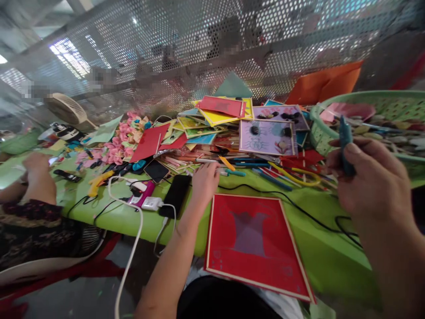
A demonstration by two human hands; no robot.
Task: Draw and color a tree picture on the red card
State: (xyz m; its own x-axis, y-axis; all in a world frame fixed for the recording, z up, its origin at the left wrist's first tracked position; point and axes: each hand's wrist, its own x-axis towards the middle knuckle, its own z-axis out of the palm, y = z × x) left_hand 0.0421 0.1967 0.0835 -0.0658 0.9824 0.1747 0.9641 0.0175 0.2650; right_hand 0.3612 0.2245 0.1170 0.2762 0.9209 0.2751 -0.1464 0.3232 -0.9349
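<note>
Right hand (373,177), right side of frame: your thumb and fingers are closed on a short blue stick (345,146), upright, clear of the tabletop (320,243). Looks light, rigid, probably smooth plastic; the type I can't tell. Take it mid-barrel, thumb opposed to fingertips. Light pressure should do. A damp grip could let it slide or twist.

Left hand (205,179), center of frame: palm down, fingers bunched at the near edge of the pens. Can't tell if you've got anything in them. A teal pen (236,173) is just beside the fingertips, slim and likely to roll; pinch it by the middle.

Red board (249,239), bottom center, between your two forearms, neither hand on it. Purple shape in the middle, pale strip along the edges. Reads thin, flat, fairly stiff, light. Hold by opposite side edges; keep off the printed face, it may smudge or dent. Its near edge seems to stick out past the tabletop, so a knock there could tip it.

Black cable (299,210) runs just above the board's top edge and off right; could snag. Black phone (174,197) sits by your left wrist.
</note>
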